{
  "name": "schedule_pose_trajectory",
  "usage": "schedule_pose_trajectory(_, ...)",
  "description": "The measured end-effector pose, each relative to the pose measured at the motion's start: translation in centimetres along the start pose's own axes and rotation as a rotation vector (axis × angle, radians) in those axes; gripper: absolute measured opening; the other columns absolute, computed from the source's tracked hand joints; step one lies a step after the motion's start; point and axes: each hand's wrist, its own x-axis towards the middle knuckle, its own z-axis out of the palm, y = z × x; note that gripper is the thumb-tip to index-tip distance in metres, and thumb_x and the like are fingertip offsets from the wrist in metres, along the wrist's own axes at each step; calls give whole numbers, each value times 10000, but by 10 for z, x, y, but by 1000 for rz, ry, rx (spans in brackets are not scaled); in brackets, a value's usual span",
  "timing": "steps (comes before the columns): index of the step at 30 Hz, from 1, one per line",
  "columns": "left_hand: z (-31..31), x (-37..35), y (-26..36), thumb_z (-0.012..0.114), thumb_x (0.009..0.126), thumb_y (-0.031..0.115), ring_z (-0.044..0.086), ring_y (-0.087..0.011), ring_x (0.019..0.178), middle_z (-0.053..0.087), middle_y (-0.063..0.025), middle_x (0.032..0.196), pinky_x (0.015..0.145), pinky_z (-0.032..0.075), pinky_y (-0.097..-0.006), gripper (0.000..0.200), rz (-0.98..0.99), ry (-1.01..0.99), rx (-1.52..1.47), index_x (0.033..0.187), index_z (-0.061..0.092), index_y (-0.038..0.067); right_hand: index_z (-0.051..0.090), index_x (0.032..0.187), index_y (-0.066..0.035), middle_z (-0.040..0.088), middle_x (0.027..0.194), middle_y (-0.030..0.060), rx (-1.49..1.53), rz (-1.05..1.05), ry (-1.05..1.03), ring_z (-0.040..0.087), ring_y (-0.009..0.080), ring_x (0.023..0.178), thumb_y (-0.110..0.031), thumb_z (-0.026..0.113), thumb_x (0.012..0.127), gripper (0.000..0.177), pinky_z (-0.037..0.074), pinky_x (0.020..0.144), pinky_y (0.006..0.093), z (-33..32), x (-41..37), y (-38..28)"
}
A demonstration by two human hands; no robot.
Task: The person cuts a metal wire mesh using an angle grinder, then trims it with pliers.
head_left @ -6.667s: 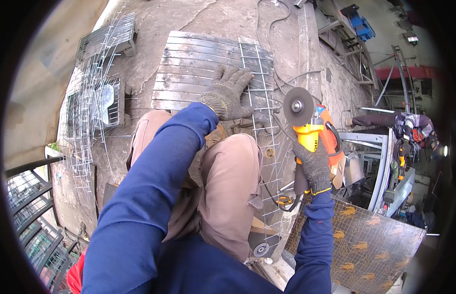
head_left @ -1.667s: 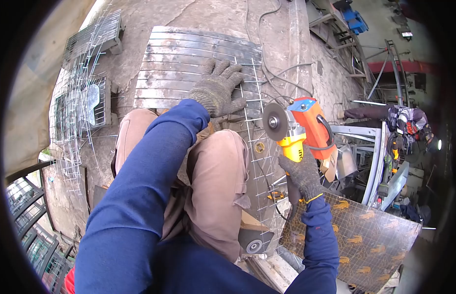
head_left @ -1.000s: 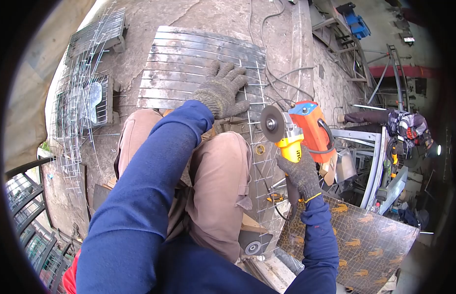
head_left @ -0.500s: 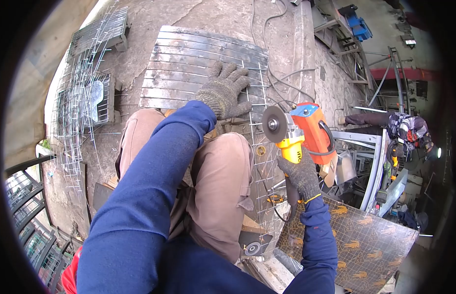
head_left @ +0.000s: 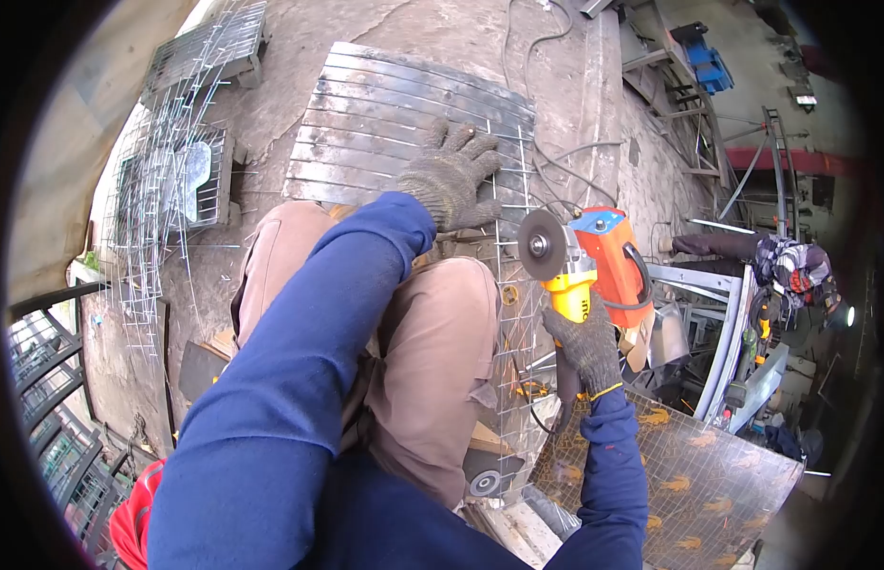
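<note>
My left hand point(head_left: 451, 179), in a grey knit glove, lies spread on a dark slatted metal panel point(head_left: 361, 119) in front of my knees. Its fingers are apart and point away from me. My right hand point(head_left: 586, 340), gloved too, is wrapped round the yellow body of an angle grinder point(head_left: 570, 294). The grinder's cutting disc faces left and up, to the right of the panel's near corner. Thin wire mesh point(head_left: 511, 214) runs along the panel's right side and down beside my right knee.
An orange machine point(head_left: 605, 256) stands just beyond the grinder. Cables point(head_left: 565, 157) trail across the floor. A patterned board point(head_left: 684, 475) lies at lower right, a loose disc point(head_left: 485, 483) by my knee. Wire grids point(head_left: 167, 180) are stacked at left. Another person point(head_left: 789, 266) is at far right.
The whole view has shifted slightly, with the panel and both hands a little further right in it. My left hand stays spread on the panel; my right still grips the grinder.
</note>
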Motion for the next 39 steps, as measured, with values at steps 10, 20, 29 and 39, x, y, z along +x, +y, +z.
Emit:
schedule_pose_trajectory(10, -4, 0, 2, 651, 909, 602, 318, -366, 1544, 447, -125, 1612, 1290, 139, -598, 688, -15, -32, 25, 1394, 629, 115, 610, 1245, -41, 715, 985, 117, -59, 51, -17, 689, 222, 823, -382, 877, 785, 632, 560, 746, 398, -3, -3, 4)
schedule_pose_trajectory(20, 2, 1, 0, 693, 873, 568, 331, -360, 1531, 462, -117, 1597, 1288, 141, -597, 674, -11, 11, -3, 1375, 637, 122, 594, 1271, -32, 714, 981, 118, -21, 75, -36, 693, 223, 822, -362, 876, 791, 647, 565, 741, 396, -4, -1, 6)
schedule_pose_trajectory(29, 0, 0, 0, 686, 876, 577, 331, -354, 1538, 459, -121, 1605, 1290, 139, -603, 691, -5, -3, 5, 1399, 624, 130, 604, 1260, -32, 722, 985, 122, -61, 65, -31, 702, 221, 830, -366, 876, 790, 638, 566, 740, 395, -3, 3, 13)
schedule_pose_trajectory(39, -3, 0, 0, 650, 908, 607, 321, -350, 1549, 449, -118, 1618, 1299, 126, -586, 700, -7, -16, -12, 1409, 625, 118, 602, 1150, -26, 716, 914, 78, -19, 8, 57, 698, 167, 773, -307, 868, 817, 511, 570, 687, 337, -4, 12, 1)
